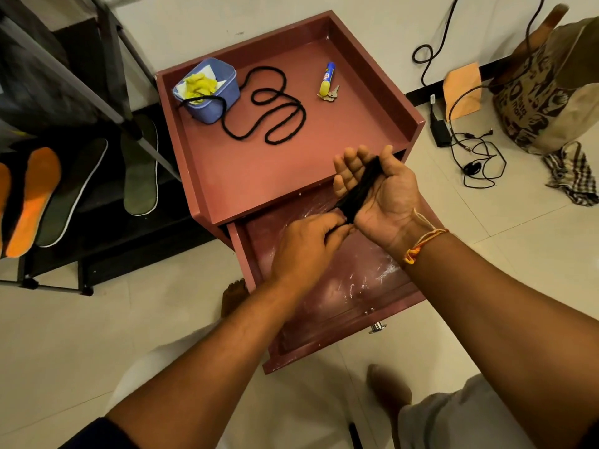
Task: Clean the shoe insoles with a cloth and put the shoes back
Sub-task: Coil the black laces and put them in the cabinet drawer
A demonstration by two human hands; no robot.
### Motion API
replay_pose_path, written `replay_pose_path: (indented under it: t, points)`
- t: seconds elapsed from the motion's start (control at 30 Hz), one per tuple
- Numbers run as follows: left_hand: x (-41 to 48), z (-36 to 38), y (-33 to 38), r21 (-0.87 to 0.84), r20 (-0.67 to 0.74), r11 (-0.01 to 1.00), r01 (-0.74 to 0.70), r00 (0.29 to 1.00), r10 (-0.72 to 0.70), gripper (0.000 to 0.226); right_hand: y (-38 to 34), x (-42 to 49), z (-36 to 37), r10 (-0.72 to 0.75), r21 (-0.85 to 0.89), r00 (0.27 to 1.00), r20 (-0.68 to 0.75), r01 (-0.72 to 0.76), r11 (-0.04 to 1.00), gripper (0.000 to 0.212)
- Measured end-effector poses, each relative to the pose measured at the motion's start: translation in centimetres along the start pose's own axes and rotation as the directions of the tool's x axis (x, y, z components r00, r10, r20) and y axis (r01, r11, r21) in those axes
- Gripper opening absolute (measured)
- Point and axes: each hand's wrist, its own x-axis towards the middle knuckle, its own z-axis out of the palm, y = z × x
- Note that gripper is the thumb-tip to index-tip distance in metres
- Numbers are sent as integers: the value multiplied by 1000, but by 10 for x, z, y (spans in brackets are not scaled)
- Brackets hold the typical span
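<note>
Seen from the head camera, both hands meet above the pulled-out drawer [340, 286] of a small reddish-brown cabinet [259, 176]; the drawer's floor is scuffed with pale, chalky streaks. The right hand [382, 192] lies palm up, its fingers spread and only gently bent, cradling a limp black bundle [359, 189] of cord-like strands that runs slantwise across the palm beside the thumb. The left hand [308, 244], knuckles up and fingers curled, pinches the bundle's lower end. A twisted orange-and-yellow thread bracelet [421, 246] circles the right wrist.

On the cabinet's walled top stands a pale blue plastic tub [214, 105] with rounded corners, holding a crumpled yellow cloth [199, 84]. A long black cord [303, 113] snakes out of the tub in loose loops. Near it lie small metal keys [329, 94] touching a blue-and-yellow tube [327, 77].

To the left, on a dark metal-framed rack [107, 53], flat insoles lean side by side: an orange insole [34, 199] with a fuzzy face, then grey-green insoles [141, 176] with pale edges.

On the tiled floor to the right lie tangled black cables [476, 157], a printed paper bag [544, 92] and a rumpled checked rag [570, 173].
</note>
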Motion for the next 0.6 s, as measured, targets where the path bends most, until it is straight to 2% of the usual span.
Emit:
replay_pose_path:
  t: [0.13,0.23,0.37,0.47,0.53,0.6]
  points:
    - [-3,1,-1,17,-128,997,-70,989,71,13,3,-2,4,26,-80,1000,-15,-27,996,48]
    - [-4,1,1,-123,-180,992,-24,984,1,17,3,-2,5,57,-108,998,2,-56,993,47]
    - [-6,4,11,-349,-137,929,126,973,-183,23,2,-3,5,80,-127,997,15,-77,989,47]
    - [-7,5,16,-490,-94,844,216,950,-298,42,1,-4,5,95,-134,995,40,-89,987,47]
    - [-6,5,15,-562,-51,791,242,944,-325,46,0,-5,6,99,-132,993,64,-90,987,47]
    - [-5,4,14,-629,-9,733,258,941,-339,38,1,-6,6,108,-160,990,85,-94,983,47]
